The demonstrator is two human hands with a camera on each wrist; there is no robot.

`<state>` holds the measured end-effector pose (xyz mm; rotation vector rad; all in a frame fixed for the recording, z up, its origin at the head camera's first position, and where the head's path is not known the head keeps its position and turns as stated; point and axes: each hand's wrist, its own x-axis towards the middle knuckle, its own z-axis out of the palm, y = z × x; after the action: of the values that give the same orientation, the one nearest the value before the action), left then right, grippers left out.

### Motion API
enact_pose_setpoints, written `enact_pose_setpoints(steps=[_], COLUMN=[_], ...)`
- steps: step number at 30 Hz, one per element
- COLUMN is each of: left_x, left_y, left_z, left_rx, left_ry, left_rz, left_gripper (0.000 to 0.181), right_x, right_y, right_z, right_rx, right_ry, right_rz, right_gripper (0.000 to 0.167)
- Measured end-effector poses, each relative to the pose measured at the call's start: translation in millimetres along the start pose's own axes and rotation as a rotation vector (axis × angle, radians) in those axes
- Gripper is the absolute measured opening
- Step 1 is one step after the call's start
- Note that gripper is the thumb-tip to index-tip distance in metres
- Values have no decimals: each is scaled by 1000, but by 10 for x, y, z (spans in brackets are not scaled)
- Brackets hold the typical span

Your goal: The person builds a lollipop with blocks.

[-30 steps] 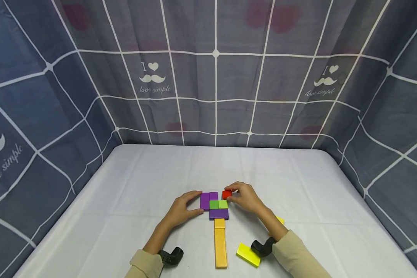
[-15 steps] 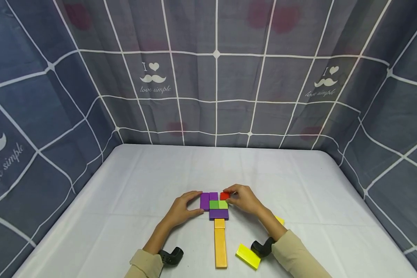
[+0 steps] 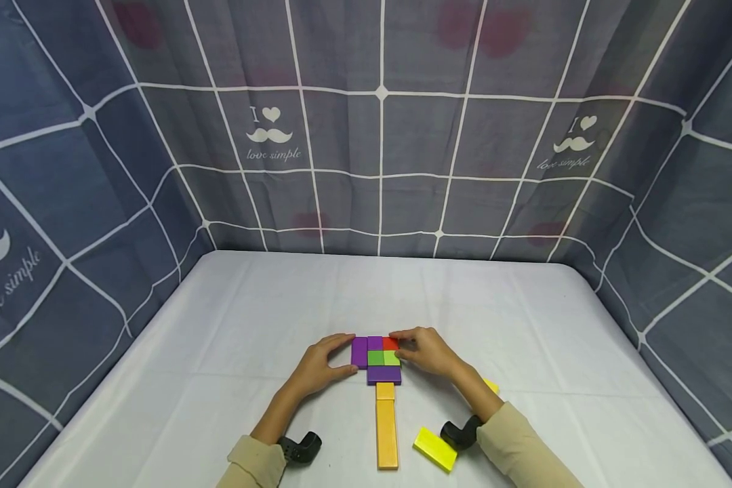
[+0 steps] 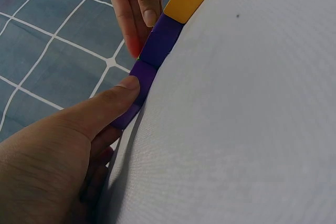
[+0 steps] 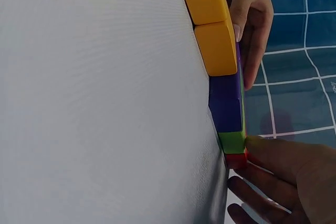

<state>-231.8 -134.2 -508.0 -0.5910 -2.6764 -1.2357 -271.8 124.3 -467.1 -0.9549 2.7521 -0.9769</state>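
My left hand [image 3: 318, 368] [image 4: 68, 129] grips the upright purple block [image 3: 359, 352] by its two ends, thumb at the near end. Against that block's right side lie a small purple block [image 3: 375, 343] and a green one [image 3: 375, 358]. The red block [image 3: 390, 343] [image 5: 235, 161] touches the small purple one, above a light green block [image 3: 392, 358]; my right hand [image 3: 432, 350] [image 5: 299, 174] holds it at its right side with thumb and fingers. Below the greens lies a wide purple block [image 3: 383, 375], then a short orange block [image 3: 385, 391] and a long orange one [image 3: 387, 434].
A yellow block [image 3: 436, 449] lies at an angle near my right wrist, and another yellow piece [image 3: 491, 385] is partly hidden by my right forearm. Black devices sit at both wrists. A white cloth [image 3: 268, 305] covers the table, with a grey checked curtain around it.
My right hand has moved the red block leftward, closing the gap to the small purple block. The left hand has stayed in place on its purple block.
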Motion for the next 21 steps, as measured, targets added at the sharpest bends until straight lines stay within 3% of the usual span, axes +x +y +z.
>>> enact_pose_setpoints(steps=[11, 21], left_x=[7, -6], left_y=[21, 12], left_z=[-13, -9], left_rx=[-4, 14], left_ry=[-8, -4], left_rz=[1, 10], left_gripper=[63, 63], right_x=[-45, -261], right_y=[30, -37], right_z=[-29, -168], right_rx=[18, 58], right_ry=[12, 16], right_rz=[8, 67], right_gripper=[42, 37])
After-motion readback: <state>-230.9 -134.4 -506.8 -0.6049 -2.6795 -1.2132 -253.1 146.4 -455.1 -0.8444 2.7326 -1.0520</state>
